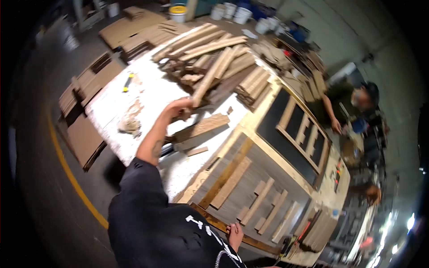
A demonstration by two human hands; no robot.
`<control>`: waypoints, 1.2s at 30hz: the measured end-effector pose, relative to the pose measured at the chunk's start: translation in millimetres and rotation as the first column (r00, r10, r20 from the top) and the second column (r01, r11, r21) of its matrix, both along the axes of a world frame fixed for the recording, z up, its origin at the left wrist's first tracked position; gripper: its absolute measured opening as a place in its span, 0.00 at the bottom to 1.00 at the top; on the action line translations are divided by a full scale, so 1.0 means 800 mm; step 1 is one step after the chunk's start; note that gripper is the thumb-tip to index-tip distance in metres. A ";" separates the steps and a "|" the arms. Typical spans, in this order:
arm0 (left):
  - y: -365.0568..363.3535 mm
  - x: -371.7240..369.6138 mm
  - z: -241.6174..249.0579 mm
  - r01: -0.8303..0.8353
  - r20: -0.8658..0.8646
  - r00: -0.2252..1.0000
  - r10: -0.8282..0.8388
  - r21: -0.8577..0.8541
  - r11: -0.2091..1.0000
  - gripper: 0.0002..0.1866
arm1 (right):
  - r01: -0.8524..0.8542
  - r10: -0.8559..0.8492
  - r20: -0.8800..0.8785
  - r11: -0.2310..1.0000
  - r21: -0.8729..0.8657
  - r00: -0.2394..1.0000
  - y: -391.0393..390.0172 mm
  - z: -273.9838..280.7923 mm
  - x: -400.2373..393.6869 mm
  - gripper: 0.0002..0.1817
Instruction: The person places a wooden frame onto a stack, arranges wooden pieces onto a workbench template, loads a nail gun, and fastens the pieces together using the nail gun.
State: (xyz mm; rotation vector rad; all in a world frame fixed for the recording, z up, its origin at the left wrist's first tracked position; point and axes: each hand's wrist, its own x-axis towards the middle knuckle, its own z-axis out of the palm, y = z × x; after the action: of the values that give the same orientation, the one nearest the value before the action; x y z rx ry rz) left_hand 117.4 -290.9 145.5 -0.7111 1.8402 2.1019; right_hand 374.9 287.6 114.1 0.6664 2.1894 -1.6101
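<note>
Work in hand: I am taking a wooden slat (pixel 214 76) from the slat pile (pixel 210 53) at the far end of the tabletop (pixel 147 96).
Left hand (pixel 178 108): stretched out far over the tabletop, fingers clenched around the near end of the wooden slat. The slat runs up and away from my grip, its far end lying over the pile.
Right hand (pixel 234 236): near my body, resting on the near edge of the door frame (pixel 263 120). Whether the fingers close on anything, I cannot tell.
Done, as judged: several short slats (pixel 263 201) already lie side by side on the grey panel (pixel 243 187) inside the near half of the door frame. One long brown strip (pixel 225 174) lies slantwise across the same panel.
Left, as judged: the far half of the door frame shows dark open bays with only cross bars, and the slat pile is large. I judge the job well short of complete.
Slat relative to grip: held at its near end, the rest of its length far of my hand and well apart from the grey panel.
Loose pieces: one board (pixel 201 127) lies on the tabletop just near of my left hand.
Other person (pixel 357 100): at the right side of the door frame, one hand on it.
</note>
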 end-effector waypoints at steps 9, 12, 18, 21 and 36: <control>0.101 0.020 0.014 -0.176 -0.063 0.966 0.249 0.544 0.820 0.19 | -0.454 0.469 -0.091 0.879 0.149 0.878 -0.016 0.000 -0.102 0.25; 0.175 0.150 0.052 -0.051 -0.299 0.895 0.330 0.668 0.742 0.17 | -0.453 0.472 -0.162 0.881 0.138 0.867 -0.062 0.033 -0.143 0.26; 0.322 0.356 0.113 -0.049 -0.258 0.961 0.101 0.199 0.979 0.38 | -0.568 0.464 -0.334 0.728 -0.384 0.820 -0.152 0.097 -0.153 0.39; 0.374 0.381 0.052 -0.036 -0.366 0.928 -0.062 -0.253 0.967 0.35 | -0.472 0.334 -0.334 0.666 -0.577 0.881 -0.147 0.095 -0.148 0.45; 0.631 0.362 0.073 0.129 -0.334 0.895 -0.298 -0.445 0.886 0.25 | -0.115 -0.027 -0.511 0.963 -0.244 0.859 0.294 0.153 -0.178 0.29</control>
State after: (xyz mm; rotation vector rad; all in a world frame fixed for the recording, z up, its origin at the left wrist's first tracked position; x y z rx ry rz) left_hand 407.2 214.0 203.8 -0.1353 2.4953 1.8189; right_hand 232.7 522.9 236.4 0.1051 2.2271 -2.2032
